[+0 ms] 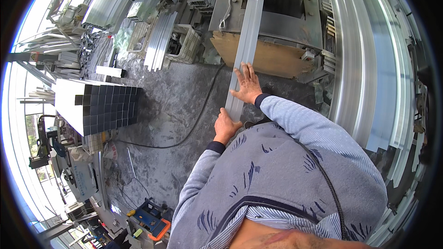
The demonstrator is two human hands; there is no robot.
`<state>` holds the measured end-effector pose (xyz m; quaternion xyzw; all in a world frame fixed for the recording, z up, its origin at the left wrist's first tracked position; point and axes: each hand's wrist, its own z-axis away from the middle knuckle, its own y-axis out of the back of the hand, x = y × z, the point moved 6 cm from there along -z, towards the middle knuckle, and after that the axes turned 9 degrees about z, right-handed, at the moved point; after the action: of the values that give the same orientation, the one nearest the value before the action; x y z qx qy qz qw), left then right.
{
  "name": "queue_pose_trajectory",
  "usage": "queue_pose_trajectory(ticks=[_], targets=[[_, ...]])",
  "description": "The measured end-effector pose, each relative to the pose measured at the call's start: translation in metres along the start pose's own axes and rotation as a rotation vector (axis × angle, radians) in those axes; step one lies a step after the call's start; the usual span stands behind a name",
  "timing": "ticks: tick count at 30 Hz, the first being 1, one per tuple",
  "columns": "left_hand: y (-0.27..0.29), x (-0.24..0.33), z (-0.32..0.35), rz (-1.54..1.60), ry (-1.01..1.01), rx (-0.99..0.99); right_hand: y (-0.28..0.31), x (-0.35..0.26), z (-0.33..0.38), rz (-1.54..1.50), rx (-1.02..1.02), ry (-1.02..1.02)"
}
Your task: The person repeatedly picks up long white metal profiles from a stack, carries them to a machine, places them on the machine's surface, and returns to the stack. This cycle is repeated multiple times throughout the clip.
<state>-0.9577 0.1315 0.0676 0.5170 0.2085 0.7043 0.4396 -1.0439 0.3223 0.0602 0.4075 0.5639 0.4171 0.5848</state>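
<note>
A long silver aluminium profile [248,32] with a raised lengthwise rib stretches away from my body. Its far end lies over a dark metal machine housing [226,7], in front of a dark rectangular opening. My left hand [224,127] is closed around the near end, with some of its fingers hidden by the metal. Farther along, my right hand [248,85] rests on the profile's upper face and right edge, fingers spread apart. A brown board [272,60] covers the front of the housing below the profile.
Long shiny profiles [355,64] stand stacked along the right. On the left is a bundle of square tubes [110,108], with crates [187,41] and more profiles beyond. A black cable [203,117] crosses the grey floor [161,92]. A blue toolbox [150,216] lies at lower left.
</note>
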Motion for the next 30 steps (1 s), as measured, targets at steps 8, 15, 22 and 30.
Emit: queue_pose_trajectory(ticks=[8, 15, 22, 30], targets=[[0.017, -0.029, 0.037, 0.012, 0.025, -0.044, 0.007, 0.007, 0.031, -0.314, 0.100, 0.052], [0.032, -0.025, 0.056, 0.041, -0.024, -0.082, -0.069, 0.007, 0.034, -1.497, -0.466, -0.621], [0.032, -0.075, 0.036, 0.524, 0.114, -0.169, -0.079, -0.005, 0.044, -1.800, -0.525, -0.699], [0.033, -0.087, 0.039, 1.040, 0.155, -0.245, -0.067, -0.005, 0.042, -1.591, -0.379, -0.691]])
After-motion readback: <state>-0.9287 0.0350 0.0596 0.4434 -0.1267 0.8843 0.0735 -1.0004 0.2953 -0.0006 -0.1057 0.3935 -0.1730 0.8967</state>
